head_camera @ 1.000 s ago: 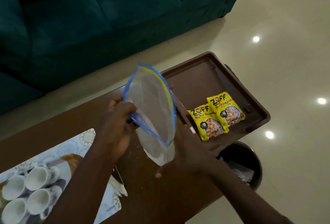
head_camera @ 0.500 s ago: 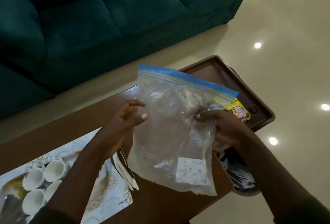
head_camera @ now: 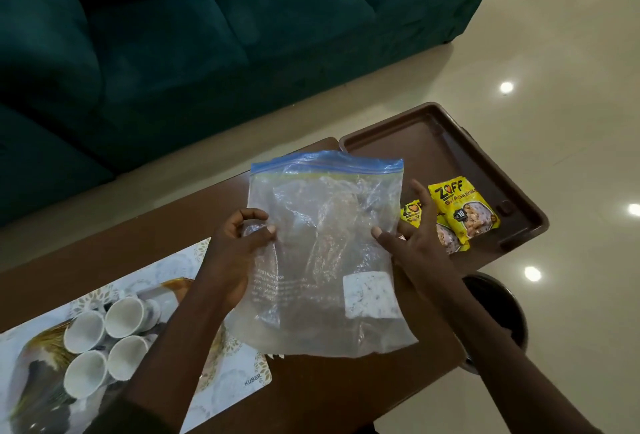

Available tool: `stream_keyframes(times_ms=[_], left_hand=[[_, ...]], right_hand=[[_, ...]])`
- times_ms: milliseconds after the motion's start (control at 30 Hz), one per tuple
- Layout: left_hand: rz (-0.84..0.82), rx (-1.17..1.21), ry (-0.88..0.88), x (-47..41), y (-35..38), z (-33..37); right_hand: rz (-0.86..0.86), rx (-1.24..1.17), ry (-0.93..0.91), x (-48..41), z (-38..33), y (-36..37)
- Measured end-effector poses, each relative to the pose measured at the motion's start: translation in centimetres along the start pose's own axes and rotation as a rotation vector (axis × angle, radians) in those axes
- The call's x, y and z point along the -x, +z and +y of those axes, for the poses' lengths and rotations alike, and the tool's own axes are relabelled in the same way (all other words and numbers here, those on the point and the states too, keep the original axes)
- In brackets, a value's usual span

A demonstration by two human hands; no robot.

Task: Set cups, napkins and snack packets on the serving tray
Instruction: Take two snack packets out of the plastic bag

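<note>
Holding a clear zip bag [head_camera: 325, 246] up over the brown bench [head_camera: 145, 225], the person grips it by both side edges. The left hand [head_camera: 239, 253] pinches the bag's left edge between thumb and bent fingers, and the right hand [head_camera: 412, 243] pinches the right edge with the thumb on the front, its other fingers spread loosely behind. The bag hangs with its long axis running near to far, the blue zip strip at the far end and the bottom toward the person; it looks crumpled, and a white label sits low on its right side.

The brown serving tray [head_camera: 433, 142] lies at the far right end of the bench, part of it sticking out past the bench's edge, its long axis running from far left to near right. Two yellow snack packets lie flat in it, side by side and touching. The right packet [head_camera: 464, 212] shows its printed face, its top pointing to the far left and its long axis tilted toward the near right. The left packet [head_camera: 415, 219] is partly hidden behind the right hand.

On the near left of the bench a patterned mat [head_camera: 225, 357] carries four white cups [head_camera: 104, 343] in a tight cluster, lying on their sides with the open mouths facing up toward the camera. A dark round bin [head_camera: 502, 309] stands on the floor just right of the bench, below the tray. A dark green sofa [head_camera: 207, 35] fills the far side.
</note>
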State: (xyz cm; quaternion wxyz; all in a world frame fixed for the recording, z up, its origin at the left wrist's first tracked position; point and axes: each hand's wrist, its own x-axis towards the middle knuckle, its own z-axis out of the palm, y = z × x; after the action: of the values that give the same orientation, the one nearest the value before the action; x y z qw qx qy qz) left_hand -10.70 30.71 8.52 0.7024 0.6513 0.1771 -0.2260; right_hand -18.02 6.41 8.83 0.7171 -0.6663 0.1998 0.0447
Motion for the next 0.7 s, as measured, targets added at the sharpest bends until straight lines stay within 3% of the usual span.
stream_keyframes(times_ms=[167, 267, 333, 533, 633, 700], left_hand=[[0.024, 0.004, -0.003, -0.2, -0.5, 0.4], [-0.241, -0.051, -0.089, -0.3, -1.3, 1.5], [-0.395, -0.211, -0.125, -0.2, -2.4, 2.3], [-0.137, -0.645, 0.195, -0.5, -1.8, 3.9], [-0.169, -0.788, 0.218, -0.8, -1.3, 4.0], [-0.22, -0.892, 0.183, -0.9, -1.6, 3.7]], right_hand=[[-0.15, 0.238, -0.006, 0.4, -0.9, 0.3], [-0.101, 0.147, 0.03, 0.0, -0.5, 0.9], [-0.073, 0.096, 0.046, -0.4, -0.6, 0.7], [-0.068, 0.241, -0.012, -1.6, -1.8, -1.2], [-0.155, 0.315, 0.097, -1.6, -2.1, -1.7], [-0.203, 0.616, 0.106, -1.5, -2.1, -1.9]])
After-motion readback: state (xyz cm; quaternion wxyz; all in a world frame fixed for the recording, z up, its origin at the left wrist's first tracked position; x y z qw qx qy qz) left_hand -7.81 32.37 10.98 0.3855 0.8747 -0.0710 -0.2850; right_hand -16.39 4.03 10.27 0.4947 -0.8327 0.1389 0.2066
